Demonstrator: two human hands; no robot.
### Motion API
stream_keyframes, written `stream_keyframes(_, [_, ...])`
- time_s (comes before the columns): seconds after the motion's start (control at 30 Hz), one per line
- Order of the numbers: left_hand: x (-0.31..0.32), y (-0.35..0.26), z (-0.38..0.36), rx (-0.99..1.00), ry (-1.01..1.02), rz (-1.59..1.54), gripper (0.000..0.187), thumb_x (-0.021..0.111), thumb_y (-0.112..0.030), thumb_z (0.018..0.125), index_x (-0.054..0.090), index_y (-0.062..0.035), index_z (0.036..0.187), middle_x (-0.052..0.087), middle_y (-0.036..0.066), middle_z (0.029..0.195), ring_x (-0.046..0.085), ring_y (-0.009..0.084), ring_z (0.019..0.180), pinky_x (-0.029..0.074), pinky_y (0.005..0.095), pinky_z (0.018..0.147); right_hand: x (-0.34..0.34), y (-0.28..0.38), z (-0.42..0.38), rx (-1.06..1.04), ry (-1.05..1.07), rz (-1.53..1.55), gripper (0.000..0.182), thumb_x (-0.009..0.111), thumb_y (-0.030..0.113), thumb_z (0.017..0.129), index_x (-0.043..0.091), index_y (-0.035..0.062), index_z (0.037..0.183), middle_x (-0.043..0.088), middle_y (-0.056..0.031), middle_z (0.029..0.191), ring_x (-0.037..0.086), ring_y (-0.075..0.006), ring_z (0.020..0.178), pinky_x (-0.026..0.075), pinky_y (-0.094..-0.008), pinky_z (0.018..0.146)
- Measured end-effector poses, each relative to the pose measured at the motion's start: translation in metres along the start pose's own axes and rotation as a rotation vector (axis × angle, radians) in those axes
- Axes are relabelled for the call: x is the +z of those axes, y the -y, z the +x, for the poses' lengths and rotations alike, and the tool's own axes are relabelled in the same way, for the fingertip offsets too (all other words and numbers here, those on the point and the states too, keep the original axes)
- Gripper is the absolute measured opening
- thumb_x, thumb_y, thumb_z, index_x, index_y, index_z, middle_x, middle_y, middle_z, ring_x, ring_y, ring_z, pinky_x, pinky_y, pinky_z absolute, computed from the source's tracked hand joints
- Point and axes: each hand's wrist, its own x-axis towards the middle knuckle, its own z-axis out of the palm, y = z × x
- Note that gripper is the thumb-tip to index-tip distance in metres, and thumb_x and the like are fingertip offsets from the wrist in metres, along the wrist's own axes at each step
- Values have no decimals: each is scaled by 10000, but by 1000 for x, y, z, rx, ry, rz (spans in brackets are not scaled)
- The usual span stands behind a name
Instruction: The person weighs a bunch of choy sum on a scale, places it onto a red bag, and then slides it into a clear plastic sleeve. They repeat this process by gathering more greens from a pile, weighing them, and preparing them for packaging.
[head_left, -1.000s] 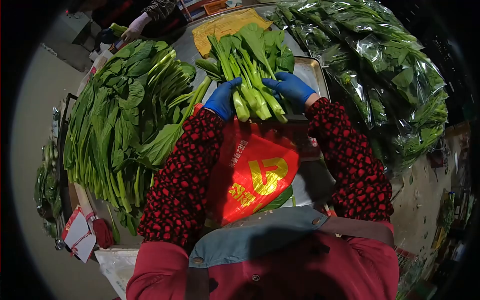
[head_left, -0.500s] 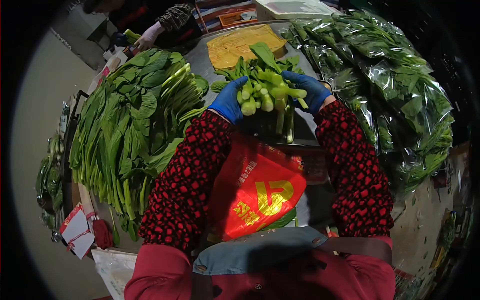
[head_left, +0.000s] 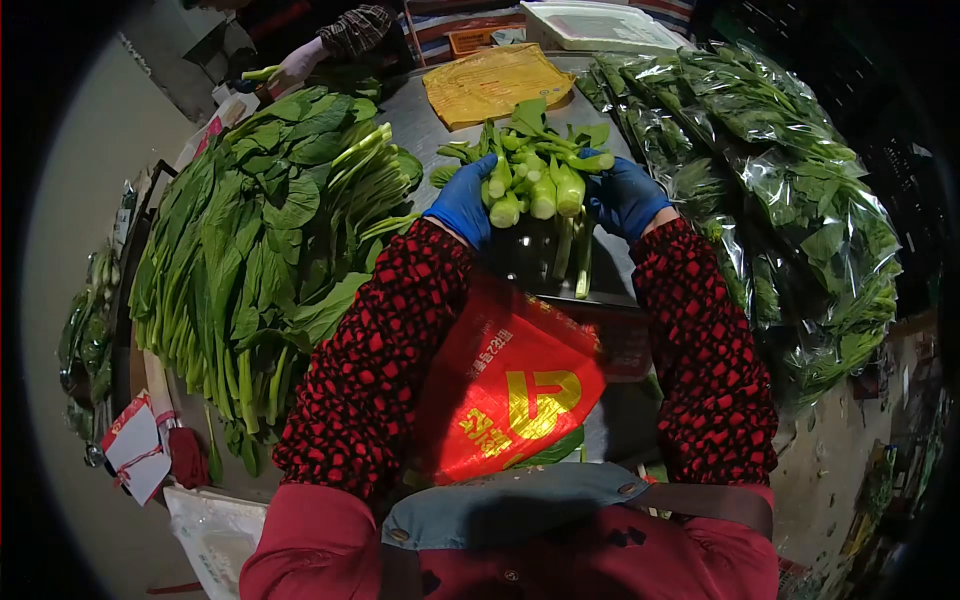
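Note:
Both my hands wear blue gloves and hold one bunch of green leafy stalks (head_left: 535, 180) between them, raised off the metal tray (head_left: 610, 285). The cut stem ends point toward me and the leaves point away. My left hand (head_left: 463, 200) clasps the bunch's left side. On the right side my right hand (head_left: 625, 197) grips it. Two loose stalks (head_left: 575, 255) lie on the tray under the bunch. My red patterned sleeves reach up to the gloves.
A large heap of loose leafy greens (head_left: 260, 240) fills the left of the table. Bagged greens (head_left: 790, 190) pile up on the right. A yellow packet (head_left: 490, 82) and a white tray (head_left: 590, 25) lie behind. Another person's hand (head_left: 295, 65) works at the far left. A red bag (head_left: 505, 385) hangs before me.
The bunch lay flat on the tray with stems toward me; my hands have lifted and gathered it upright, stem ends now facing me. A couple of stalks stayed on the tray.

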Motion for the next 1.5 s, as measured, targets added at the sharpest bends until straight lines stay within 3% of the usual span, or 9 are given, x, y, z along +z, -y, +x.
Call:
stream_keyframes(0.47, [0, 4, -8, 52, -57, -7, 329, 371, -316, 933, 505, -49, 1070, 597, 112, 875, 595, 235, 765, 523, 362, 662, -3, -14, 10, -56, -77, 34, 181, 569, 244, 835, 572, 98, 943, 609, -27, 756, 591, -113, 561, 496, -192, 447])
stream_keyframes(0.63, [-17, 15, -3, -75, 134, -102, 332, 377, -312, 929, 506, -22, 1026, 593, 130, 835, 591, 284, 699, 522, 389, 591, -21, -33, -7, -37, -149, -31, 144, 577, 227, 828, 585, 97, 889, 613, -17, 745, 567, -108, 562, 470, -229, 482])
stream_keyframes(0.7, [-13, 19, -5, -131, 61, -151, 324, 378, -314, 927, 508, -27, 1004, 591, 137, 825, 586, 307, 670, 522, 417, 563, -30, -39, -17, -105, -92, -320, 177, 581, 222, 816, 599, 68, 903, 620, -31, 757, 560, -128, 570, 450, -256, 502])
stream_keyframes(0.83, [-7, 29, -15, -132, -88, 79, 278, 425, -297, 914, 518, -65, 1033, 606, 122, 841, 611, 294, 713, 531, 477, 602, -53, -51, -21, -426, -504, -1388, 390, 607, 281, 769, 563, 2, 1037, 616, -168, 840, 599, -293, 800, 466, -355, 744])
stream_keyframes(0.87, [-8, 34, -15, -114, -105, 139, 268, 439, -288, 909, 519, -70, 1045, 611, 114, 850, 618, 285, 731, 533, 482, 618, -44, -44, -25, -431, -508, -1389, 390, 607, 281, 769, 563, 2, 1037, 616, -168, 840, 599, -293, 800, 466, -355, 744])
stream_keyframes(0.93, [-14, 43, -12, -133, -199, 47, 235, 446, -244, 902, 522, -85, 1058, 617, 99, 865, 626, 262, 756, 535, 483, 654, -35, -36, -29, -893, -663, -1706, 382, 617, 212, 793, 545, 22, 1116, 587, -166, 972, 594, -238, 842, 474, -315, 746])
stream_keyframes(1.07, [-26, 50, -7, -93, -188, 61, 223, 441, -208, 900, 507, -68, 1061, 609, 125, 890, 621, 280, 781, 530, 475, 689, 10, -28, 4, -984, -475, -1484, 510, 678, 270, 754, 510, 42, 1178, 565, -173, 1042, 572, -283, 952, 460, -352, 824])
stream_keyframes(1.23, [-49, 52, 3, -101, -132, 51, 245, 465, -230, 894, 488, -56, 1065, 588, 136, 862, 602, 288, 779, 505, 455, 731, 54, -35, 54, -769, -473, -1593, 810, 754, 355, 650, 365, 113, 1318, 404, -279, 1242, 467, -399, 1112, 410, -405, 918])
stream_keyframes(1.5, [-43, 56, -2, -95, -184, 22, 224, 500, -248, 880, 507, -69, 1015, 585, 109, 803, 606, 259, 717, 520, 423, 682, 55, 32, 118, -515, -186, -1609, 658, 645, 444, 698, 511, 57, 1213, 569, -180, 1135, 556, -302, 1036, 425, -370, 896])
